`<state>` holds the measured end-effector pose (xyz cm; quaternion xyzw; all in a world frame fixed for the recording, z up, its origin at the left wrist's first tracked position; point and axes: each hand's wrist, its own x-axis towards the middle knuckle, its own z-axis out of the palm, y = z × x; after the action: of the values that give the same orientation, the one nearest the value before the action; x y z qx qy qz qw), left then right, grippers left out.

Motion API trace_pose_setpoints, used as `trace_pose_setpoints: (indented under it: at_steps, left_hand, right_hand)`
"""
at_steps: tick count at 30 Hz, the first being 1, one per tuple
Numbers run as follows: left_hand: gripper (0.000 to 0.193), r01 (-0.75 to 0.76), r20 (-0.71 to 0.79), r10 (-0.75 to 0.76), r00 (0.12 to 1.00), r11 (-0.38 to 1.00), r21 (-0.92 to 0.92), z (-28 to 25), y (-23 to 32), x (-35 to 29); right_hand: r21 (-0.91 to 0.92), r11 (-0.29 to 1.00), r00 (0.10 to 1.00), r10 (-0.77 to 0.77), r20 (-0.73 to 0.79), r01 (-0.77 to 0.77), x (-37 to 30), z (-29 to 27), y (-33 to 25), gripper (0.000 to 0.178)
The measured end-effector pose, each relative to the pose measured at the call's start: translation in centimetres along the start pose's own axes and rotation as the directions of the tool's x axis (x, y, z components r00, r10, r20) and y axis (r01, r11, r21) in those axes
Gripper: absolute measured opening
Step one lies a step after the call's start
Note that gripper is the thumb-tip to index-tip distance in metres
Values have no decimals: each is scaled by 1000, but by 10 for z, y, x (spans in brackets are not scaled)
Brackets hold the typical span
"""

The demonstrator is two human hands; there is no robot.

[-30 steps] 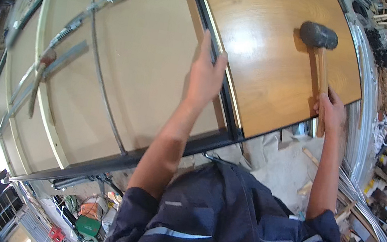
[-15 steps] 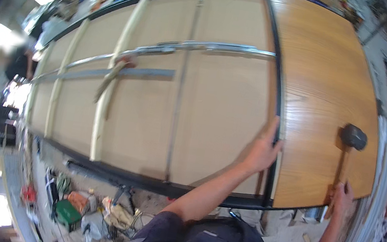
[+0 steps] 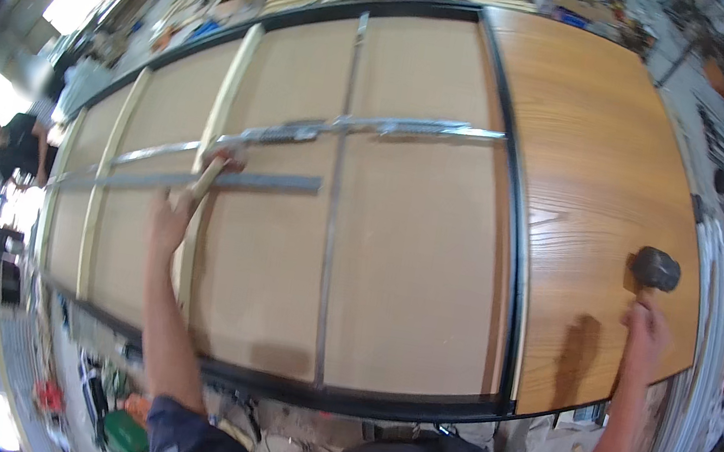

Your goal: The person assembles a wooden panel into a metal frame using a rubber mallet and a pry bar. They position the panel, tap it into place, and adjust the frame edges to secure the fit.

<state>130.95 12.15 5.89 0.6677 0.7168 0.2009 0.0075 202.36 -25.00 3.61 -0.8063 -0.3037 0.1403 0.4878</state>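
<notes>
A rubber mallet with a black head and pale wooden handle is at the right, over a wood-grain panel. My right hand is closed round its handle, just below the head. On the left my left hand is at the lower end of a wooden-handled tool with a reddish head. Its fingers are slightly blurred but look closed on that handle. The tool lies across a pale wooden batten and a grey metal strip inside a large black-edged frame with a beige sheet.
A metal lock rod runs along the frame, crossing an upright metal strip. Another person stands beyond the left end. A green box sits on the cluttered floor below. Long pale profiles lie at the right.
My left hand has left the frame's edge by the panel and moved far left onto the wooden-handled tool. My right hand now grips the mallet closer to its head. The view has shifted.
</notes>
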Motion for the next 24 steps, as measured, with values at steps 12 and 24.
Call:
trace_pose_setpoints:
  at_steps: [12,24]
  left_hand:
    - [25,290,238,-166,957,609,-739,49,240,-119]
    - [76,-102,223,535,815,511,-853,169,406,-125]
  right_hand:
    - [114,986,519,-162,839,122,-20,326,-239,45]
    - [81,977,687,-198,699,199,174,349,-234,33]
